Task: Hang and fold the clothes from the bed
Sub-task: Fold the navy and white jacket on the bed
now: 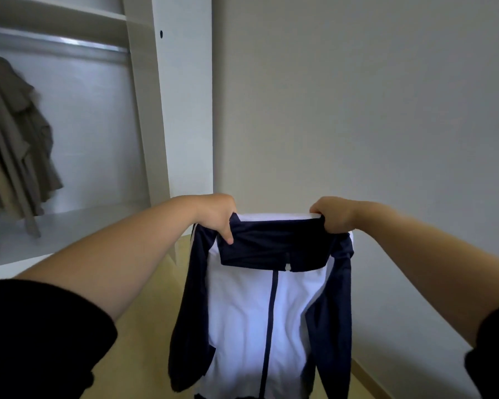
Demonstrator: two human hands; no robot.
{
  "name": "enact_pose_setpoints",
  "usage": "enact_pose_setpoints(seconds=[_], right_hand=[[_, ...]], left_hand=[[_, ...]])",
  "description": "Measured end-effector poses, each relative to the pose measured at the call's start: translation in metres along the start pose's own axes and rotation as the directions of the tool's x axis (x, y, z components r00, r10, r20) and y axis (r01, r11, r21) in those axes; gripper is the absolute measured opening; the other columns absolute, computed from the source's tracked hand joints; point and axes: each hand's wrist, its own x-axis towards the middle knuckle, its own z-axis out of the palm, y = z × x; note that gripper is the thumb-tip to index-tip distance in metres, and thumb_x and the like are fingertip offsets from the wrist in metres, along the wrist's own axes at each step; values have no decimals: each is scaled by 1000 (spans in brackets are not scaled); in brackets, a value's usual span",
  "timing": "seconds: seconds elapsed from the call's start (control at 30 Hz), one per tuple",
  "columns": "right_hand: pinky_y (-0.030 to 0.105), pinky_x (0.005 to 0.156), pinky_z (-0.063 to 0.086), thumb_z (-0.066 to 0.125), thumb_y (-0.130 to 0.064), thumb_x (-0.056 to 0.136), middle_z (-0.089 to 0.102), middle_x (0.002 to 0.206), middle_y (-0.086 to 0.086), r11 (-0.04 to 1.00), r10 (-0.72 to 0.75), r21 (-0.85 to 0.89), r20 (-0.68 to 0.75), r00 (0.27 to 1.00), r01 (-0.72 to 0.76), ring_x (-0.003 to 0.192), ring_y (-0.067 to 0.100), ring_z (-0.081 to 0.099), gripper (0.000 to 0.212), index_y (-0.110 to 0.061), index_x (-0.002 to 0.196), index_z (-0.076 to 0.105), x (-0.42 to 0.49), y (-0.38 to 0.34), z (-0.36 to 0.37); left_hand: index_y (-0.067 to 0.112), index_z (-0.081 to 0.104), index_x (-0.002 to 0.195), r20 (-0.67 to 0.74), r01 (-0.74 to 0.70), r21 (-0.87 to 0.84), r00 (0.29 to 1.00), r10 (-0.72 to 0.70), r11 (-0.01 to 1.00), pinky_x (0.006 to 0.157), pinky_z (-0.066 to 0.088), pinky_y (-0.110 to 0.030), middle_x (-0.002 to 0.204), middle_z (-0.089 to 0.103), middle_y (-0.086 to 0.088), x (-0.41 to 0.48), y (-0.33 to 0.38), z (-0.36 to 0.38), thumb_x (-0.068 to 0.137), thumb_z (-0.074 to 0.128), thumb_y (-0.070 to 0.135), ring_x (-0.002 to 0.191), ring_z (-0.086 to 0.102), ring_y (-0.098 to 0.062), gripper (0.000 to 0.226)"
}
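Note:
A white zip-up jacket (242,321) with navy sleeves and a navy collar hangs upright in front of me, its front facing me and the zip closed. My left hand (218,216) grips its left shoulder at the top edge, thumb over the navy collar. At the other shoulder, my right hand (333,216) grips the fabric with curled fingers. Both arms are stretched forward, and the jacket's sleeves hang down along its sides. The bed is not in view.
An open white wardrobe (159,110) stands at the left with a metal hanging rail (69,44) and a beige coat (15,139) hanging from it. A plain wall (357,96) is behind the jacket. Light wooden floor (144,335) lies below.

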Motion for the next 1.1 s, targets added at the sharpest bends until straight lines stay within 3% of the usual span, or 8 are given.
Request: enact_pose_setpoints(seconds=[0.23, 0.4, 0.53, 0.63, 0.7, 0.83, 1.0, 1.1], right_hand=[[29, 64, 34, 44, 4, 78, 51, 83, 6, 981, 124, 182, -321, 939, -67, 79, 28, 47, 16, -11, 79, 44, 8, 14, 17], [28, 70, 36, 50, -6, 86, 52, 94, 7, 949, 172, 301, -267, 948, -88, 85, 24, 48, 16, -6, 100, 57, 9, 33, 32], [29, 63, 35, 53, -14, 85, 54, 90, 4, 975, 158, 195, -271, 950, -107, 80, 24, 49, 12, -10, 96, 57, 3, 45, 34], [29, 52, 31, 51, -23, 87, 58, 86, 6, 992, 123, 6, -315, 941, -127, 73, 23, 49, 11, -18, 78, 46, -12, 54, 29], [29, 56, 33, 48, -29, 89, 61, 91, 7, 972, 112, -155, -363, 925, -179, 73, 24, 47, 14, -17, 82, 44, -29, 62, 24], [32, 62, 36, 45, -28, 94, 64, 100, 11, 884, 183, -306, -470, 863, -354, 87, 31, 58, 21, -11, 104, 52, -75, 78, 4], [30, 57, 33, 45, -28, 94, 66, 97, 10, 778, 320, -265, -613, 722, -570, 86, 32, 63, 22, -10, 104, 54, -167, 97, -30], [29, 58, 33, 47, -31, 93, 67, 96, 11, 703, 374, -206, -708, 600, -681, 87, 33, 64, 25, -10, 102, 58, -238, 105, -50]], left_hand=[[12, 68, 81, -89, 50, -114, 994, -61, 992, 59, 41, -25, 79, 64, -3, 8, -4, 4, 72, 81, 31, 73, 58, -21, 24], [16, 69, 91, -221, 89, -111, 969, -112, 990, 63, 44, -28, 85, 67, -4, 16, -5, 17, 78, 73, 39, 80, 61, -22, 27], [15, 64, 95, -303, 47, -180, 948, -101, 983, 68, 47, -30, 89, 64, 0, 23, 4, 23, 81, 72, 33, 84, 59, -20, 24], [24, 62, 106, -359, 43, 93, 933, -7, 995, 68, 41, -29, 87, 56, 7, 25, 19, 20, 87, 65, 37, 84, 53, -18, 23], [26, 61, 107, -399, 53, 230, 916, 44, 972, 64, 36, -27, 85, 57, 6, 26, 36, 15, 90, 59, 39, 80, 51, -19, 21], [19, 62, 100, -465, 95, 372, 880, 97, 924, 62, 36, -26, 95, 66, -1, 29, 86, 3, 96, 51, 40, 84, 59, -24, 24], [20, 56, 80, -553, 85, 419, 814, 180, 904, 58, 32, -25, 86, 65, -2, 15, 167, -20, 97, 50, 34, 68, 50, -24, 22], [19, 61, 84, -599, 61, 438, 763, 241, 897, 59, 31, -25, 75, 59, 0, -9, 222, -35, 96, 51, 29, 66, 48, -25, 19]])
